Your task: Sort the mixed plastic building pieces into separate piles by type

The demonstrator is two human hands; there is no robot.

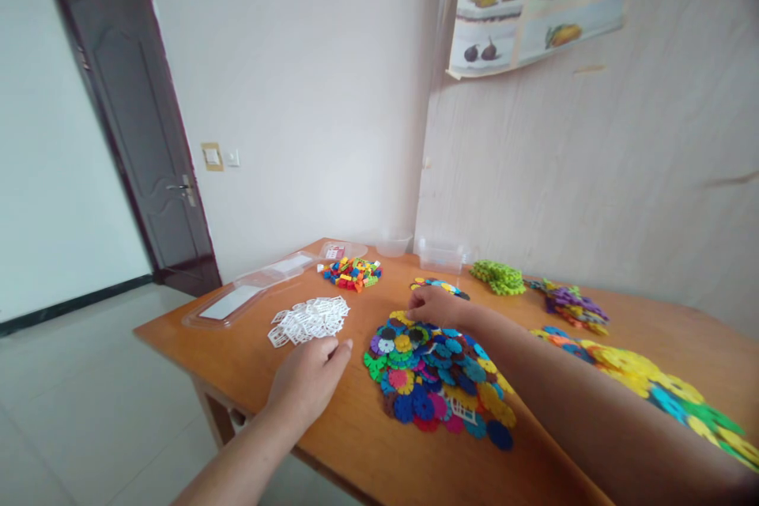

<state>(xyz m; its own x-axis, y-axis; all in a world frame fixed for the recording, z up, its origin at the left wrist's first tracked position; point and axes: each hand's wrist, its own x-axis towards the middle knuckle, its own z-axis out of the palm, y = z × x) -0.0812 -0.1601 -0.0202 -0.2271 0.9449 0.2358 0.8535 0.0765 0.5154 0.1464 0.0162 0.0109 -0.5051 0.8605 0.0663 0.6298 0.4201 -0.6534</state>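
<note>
A heap of colourful plastic notched discs (415, 368) lies in front of me, with a white lattice piece (463, 411) among them. At the heap's far edge is my right hand (436, 306), its fingers drawn together and pointing down beside a yellow disc; whatever is in the fingertips is hidden. My left hand (309, 378) is held left of the heap, just in front of a pile of white lattice pieces (309, 320). Its fingers are curled under with the thumb alongside, so I cannot see what they hold, if anything.
Small building blocks (353, 274), green pieces (496, 276), purple pieces (575, 306) and a long row of discs (634, 371) lie on the wooden table (349, 443). Clear lids (237, 300) and transparent containers (442, 254) are along the far side, near the wall.
</note>
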